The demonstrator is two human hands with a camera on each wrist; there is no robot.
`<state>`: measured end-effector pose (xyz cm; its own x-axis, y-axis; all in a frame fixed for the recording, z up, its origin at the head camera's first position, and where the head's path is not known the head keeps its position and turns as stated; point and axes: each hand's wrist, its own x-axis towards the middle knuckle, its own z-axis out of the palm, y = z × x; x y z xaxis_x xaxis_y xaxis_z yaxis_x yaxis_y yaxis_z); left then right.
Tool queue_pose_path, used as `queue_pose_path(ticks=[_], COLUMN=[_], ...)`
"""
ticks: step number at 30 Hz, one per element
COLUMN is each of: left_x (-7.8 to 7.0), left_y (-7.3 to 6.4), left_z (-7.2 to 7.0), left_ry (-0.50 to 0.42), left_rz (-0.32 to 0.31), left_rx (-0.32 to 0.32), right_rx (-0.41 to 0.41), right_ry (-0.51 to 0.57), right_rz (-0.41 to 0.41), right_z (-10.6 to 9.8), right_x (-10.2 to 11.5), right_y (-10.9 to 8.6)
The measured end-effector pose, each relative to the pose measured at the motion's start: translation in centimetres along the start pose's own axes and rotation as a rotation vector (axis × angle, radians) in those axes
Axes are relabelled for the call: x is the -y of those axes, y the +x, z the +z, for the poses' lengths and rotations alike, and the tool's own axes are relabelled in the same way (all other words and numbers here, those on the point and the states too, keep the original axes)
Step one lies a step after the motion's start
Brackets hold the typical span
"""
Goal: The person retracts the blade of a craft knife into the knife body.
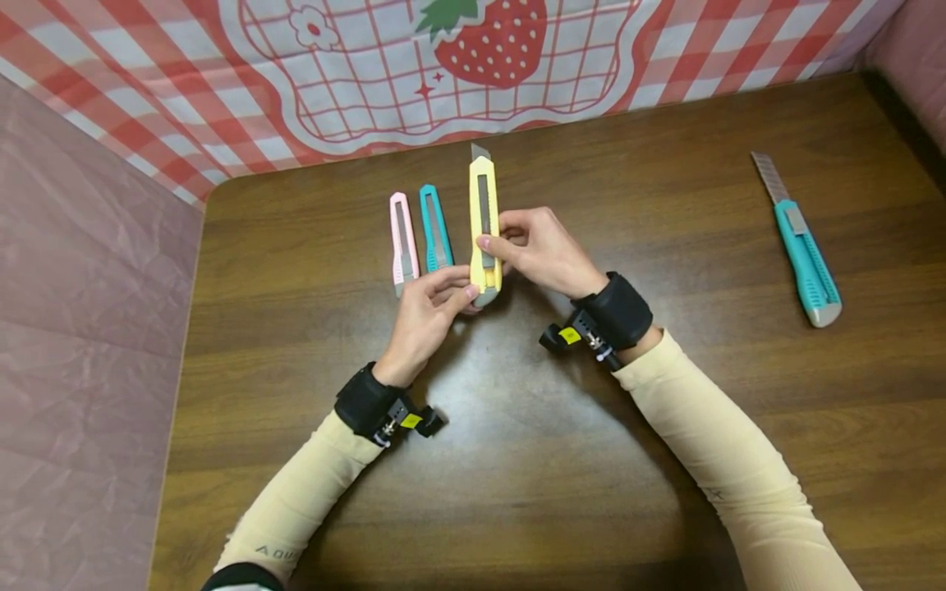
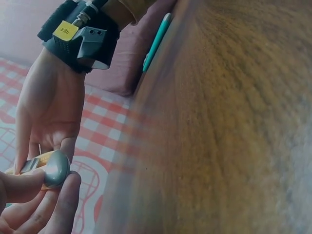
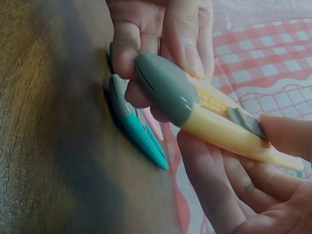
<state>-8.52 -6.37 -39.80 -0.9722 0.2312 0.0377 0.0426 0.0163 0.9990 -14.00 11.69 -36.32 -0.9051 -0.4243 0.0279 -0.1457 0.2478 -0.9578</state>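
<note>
Both hands hold a yellow utility knife (image 1: 484,193) above the table, its blade (image 1: 480,152) poking a short way out of the far end. My left hand (image 1: 421,324) pinches the knife's grey end cap (image 3: 165,90) between thumb and fingers. Gripping the body from the right is my right hand (image 1: 554,254), its thumb on the grey slider (image 3: 246,124). In the left wrist view, the rounded cap (image 2: 57,169) sits between the left fingertips. Left of it lie a pink utility knife (image 1: 400,234) and a teal utility knife (image 1: 433,222), side by side, the left hand partly covering their near ends.
Far to the right, another teal utility knife (image 1: 807,263) lies on the wooden table (image 1: 517,492) with a long length of blade out. A red-and-white checked cloth with a strawberry (image 1: 498,45) hangs behind the back edge. Pinkish fabric (image 1: 89,328) covers the left side.
</note>
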Motion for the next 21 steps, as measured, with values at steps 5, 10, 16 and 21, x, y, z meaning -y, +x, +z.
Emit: queue_pose_path(ticks=[5,10,16,21], left_x=[-1.8,-2.6,-2.6,-2.8], left_y=[-0.4,-0.5,-0.5,-0.5], left_z=[0.3,0.4,0.3,0.3], left_ry=[0.011,0.035,0.057,0.051], left_rz=[-0.014,-0.014,-0.012,-0.005], left_rx=[-0.011,-0.02,-0.048,-0.063], right_rx=[0.026,0.025,0.015,0.003], right_ry=[-0.006,-0.003,-0.002,-0.025], right_rz=[-0.005,0.0,-0.033,-0.046], right_z=[0.1,0.1,0.0,-0.2], right_x=[-0.1,-0.1,0.0,0.6], right_y=[0.0,0.0,0.0,-0.2])
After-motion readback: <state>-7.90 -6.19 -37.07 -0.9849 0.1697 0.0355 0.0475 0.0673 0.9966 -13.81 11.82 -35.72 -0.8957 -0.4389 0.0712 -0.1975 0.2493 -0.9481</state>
